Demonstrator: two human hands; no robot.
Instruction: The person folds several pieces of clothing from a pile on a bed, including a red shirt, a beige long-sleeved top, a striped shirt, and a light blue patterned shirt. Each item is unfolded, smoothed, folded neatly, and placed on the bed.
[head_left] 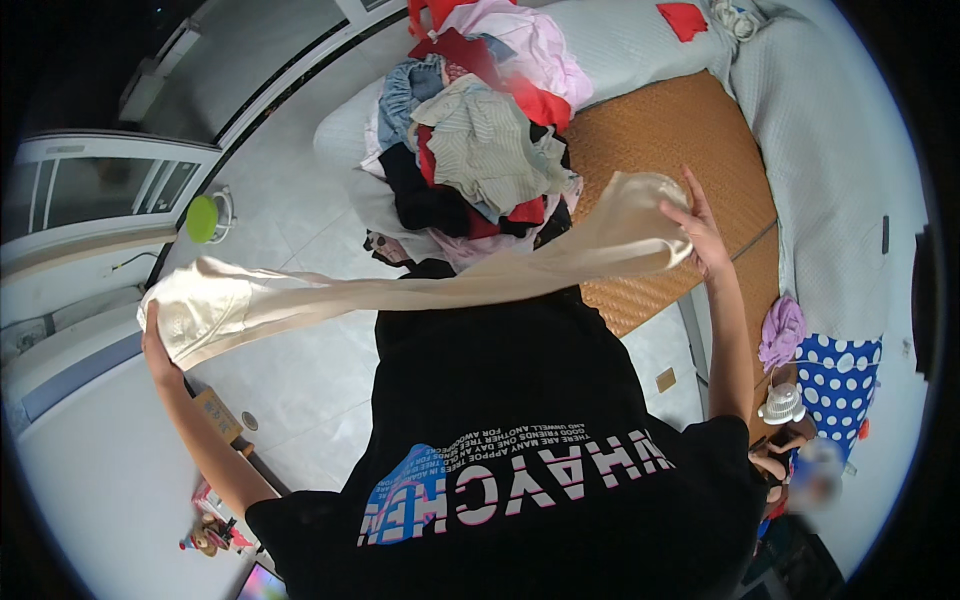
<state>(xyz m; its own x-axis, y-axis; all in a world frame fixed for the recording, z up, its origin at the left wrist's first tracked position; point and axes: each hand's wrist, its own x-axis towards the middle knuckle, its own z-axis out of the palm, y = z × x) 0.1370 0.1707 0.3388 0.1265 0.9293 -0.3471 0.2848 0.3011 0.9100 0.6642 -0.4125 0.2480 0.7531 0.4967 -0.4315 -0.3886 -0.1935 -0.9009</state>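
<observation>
The left hand [160,348], at the left of the frame, is gripping one end of a cream cloth [395,292], its thumb lying on the near face. The right hand [706,238], right of centre, is holding up the other end; its fingers are spreading along the edge, and some are partly hidden, so I cannot tell exactly which are pinching. Between the hands the cloth is hanging in mid-air across the middle of the frame, narrowing at its centre and widening at both ends, the left end shining like satin.

Below it, the wearer's black shirt [490,375] is filling the lower middle. Above, a heap of clothes [480,150] is lying at upper centre, a pale striped piece showing on top. A brown mat [660,130] is stretching out beside the heap, and a red cloth [683,20] is lying on the pale cover [640,45] at the top. At the right, a purple cloth [783,332] is resting just above a white fan [782,404], near a blue dotted cloth [842,375]. A green stool [202,218] is standing at upper left.
</observation>
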